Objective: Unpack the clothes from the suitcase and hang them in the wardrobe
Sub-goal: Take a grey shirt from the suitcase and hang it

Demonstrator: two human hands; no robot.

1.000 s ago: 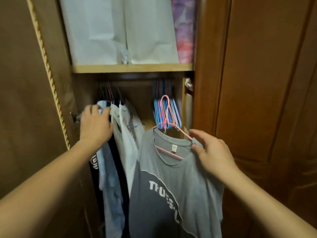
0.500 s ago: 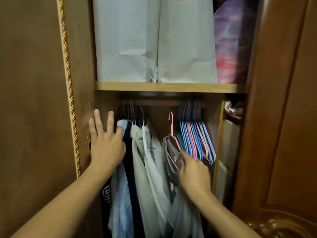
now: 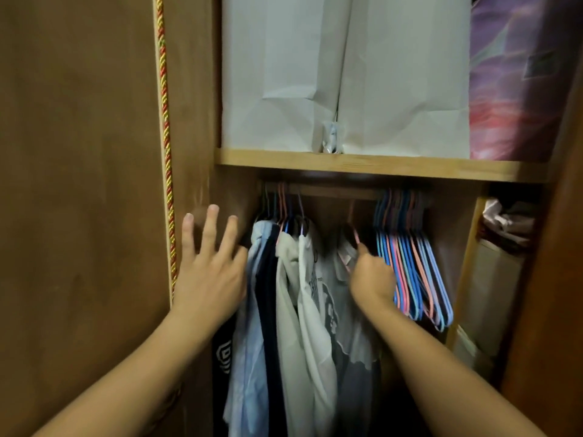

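Inside the wooden wardrobe, several garments hang from the rail. The grey T-shirt on its pink hanger hangs at the right end of the row, beside a white printed shirt. My right hand grips the pink hanger near the shirt's shoulder, fingers curled. My left hand has straight, spread fingers and presses the light blue shirt and dark garments toward the left wall. The suitcase is out of view.
A bunch of bare blue and pink hangers hangs right of my right hand. White paper bags and a purple bundle fill the shelf above. A wooden divider bounds the hanging space; the door stands at the left.
The grey T-shirt went from held in front of the wardrobe to hanging on the rail. My right hand moved in with it. The view moved closer and tilted up.
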